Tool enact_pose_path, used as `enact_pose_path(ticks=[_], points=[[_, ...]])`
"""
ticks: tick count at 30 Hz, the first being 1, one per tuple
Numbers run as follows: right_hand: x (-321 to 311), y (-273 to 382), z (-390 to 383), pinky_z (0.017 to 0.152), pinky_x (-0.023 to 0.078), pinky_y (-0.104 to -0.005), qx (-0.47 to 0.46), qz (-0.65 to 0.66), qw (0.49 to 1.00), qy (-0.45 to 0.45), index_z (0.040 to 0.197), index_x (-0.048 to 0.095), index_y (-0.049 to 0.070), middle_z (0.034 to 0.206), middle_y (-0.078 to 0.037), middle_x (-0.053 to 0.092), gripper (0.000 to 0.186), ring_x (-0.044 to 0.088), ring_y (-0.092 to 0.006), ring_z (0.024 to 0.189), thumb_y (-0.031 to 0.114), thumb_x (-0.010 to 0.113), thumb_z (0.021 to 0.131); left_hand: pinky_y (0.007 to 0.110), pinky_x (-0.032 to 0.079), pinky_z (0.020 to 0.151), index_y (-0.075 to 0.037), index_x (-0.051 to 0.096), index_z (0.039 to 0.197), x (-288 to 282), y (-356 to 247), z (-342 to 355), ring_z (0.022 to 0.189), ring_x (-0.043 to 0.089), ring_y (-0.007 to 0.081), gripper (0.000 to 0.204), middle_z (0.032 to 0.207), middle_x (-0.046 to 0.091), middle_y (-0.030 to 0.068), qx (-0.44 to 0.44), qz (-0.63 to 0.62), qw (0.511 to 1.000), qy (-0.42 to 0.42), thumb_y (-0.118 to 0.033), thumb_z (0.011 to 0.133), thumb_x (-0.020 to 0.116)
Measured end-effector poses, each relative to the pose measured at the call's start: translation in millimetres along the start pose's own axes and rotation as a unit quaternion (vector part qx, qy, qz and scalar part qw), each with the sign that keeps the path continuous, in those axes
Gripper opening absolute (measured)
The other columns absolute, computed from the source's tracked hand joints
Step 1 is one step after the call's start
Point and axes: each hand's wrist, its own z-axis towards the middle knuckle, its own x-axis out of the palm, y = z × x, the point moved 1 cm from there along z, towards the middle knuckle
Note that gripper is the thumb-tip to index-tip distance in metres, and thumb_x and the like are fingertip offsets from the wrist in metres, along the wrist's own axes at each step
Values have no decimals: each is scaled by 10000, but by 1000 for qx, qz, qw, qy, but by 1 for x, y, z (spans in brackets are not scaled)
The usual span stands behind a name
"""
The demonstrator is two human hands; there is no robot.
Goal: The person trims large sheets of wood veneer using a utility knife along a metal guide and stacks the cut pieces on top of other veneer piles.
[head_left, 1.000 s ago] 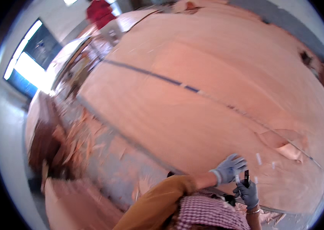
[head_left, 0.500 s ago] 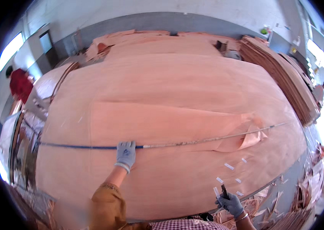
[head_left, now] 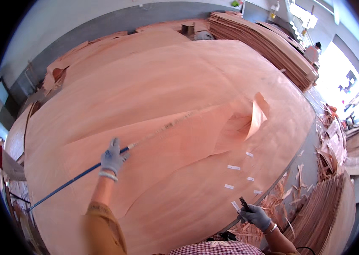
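Held in my gloved left hand (head_left: 112, 158) is a long pole (head_left: 71, 180), blue at its near-left part and mottled whitish-brown beyond. It slants across a large thin veneer sheet (head_left: 166, 68), over a loose veneer piece (head_left: 179, 142) whose right end is folded up (head_left: 257, 117). At the lower right, my gloved right hand (head_left: 256, 216) closes on a slim black tool (head_left: 244, 204), its exact kind unclear. A white paper strip (head_left: 235, 206) sticks out beside the tool. Several similar white labels (head_left: 233, 167) lie on the sheet near that hand.
A tall veneer stack (head_left: 264, 44) stands at the far right. Torn veneer scraps (head_left: 283, 199) litter the floor along the right edge, beside another upright stack (head_left: 315, 216). A person (head_left: 312, 53) is at the far right; part of another person (head_left: 7, 163) shows at the left.
The view has swung to the right. The pole has turned from nearly level to a slant, its blue end nearer me. The loose veneer's right end stands up more. My right hand keeps its hold.
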Motion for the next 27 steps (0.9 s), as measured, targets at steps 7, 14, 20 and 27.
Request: enact_pose_path(ticks=[7, 14, 20, 27], points=[[-8, -27, -14, 631, 517, -239, 6, 41, 999, -32, 1016, 624, -1, 856, -36, 662, 175, 611, -102, 722, 140, 627, 913, 457, 484, 846, -106, 566, 1112, 31, -5, 104, 1049, 583, 341, 419, 1160, 579, 145, 10, 12, 989, 149, -247, 749, 720], [-33, -41, -28, 575, 462, -202, 42, 179, 978, -98, 1068, 622, 15, 893, -57, 681, 190, 613, -89, 699, 122, 612, 912, 477, 498, 751, -93, 582, 953, -26, 4, 156, 943, 618, 357, 152, 1033, 608, 154, -56, 131, 987, -70, -180, 829, 601], [-75, -54, -25, 529, 445, -201, -1, 227, 962, -150, 1070, 639, 17, 924, -49, 679, 204, 575, -81, 614, 139, 589, 914, 463, 486, 848, -87, 526, 1191, -65, -25, 141, 1052, 577, 372, 331, 1212, 554, 166, 15, 75, 993, -89, -117, 863, 559], [-142, -52, -7, 457, 345, -179, -59, 255, 929, -261, 1056, 658, 45, 789, -8, 629, 221, 515, -62, 541, 207, 582, 926, 436, 494, 782, -4, 556, 1144, -47, -92, -43, 944, 608, 360, 279, 1064, 609, 214, 57, 50, 995, 65, -174, 923, 543]])
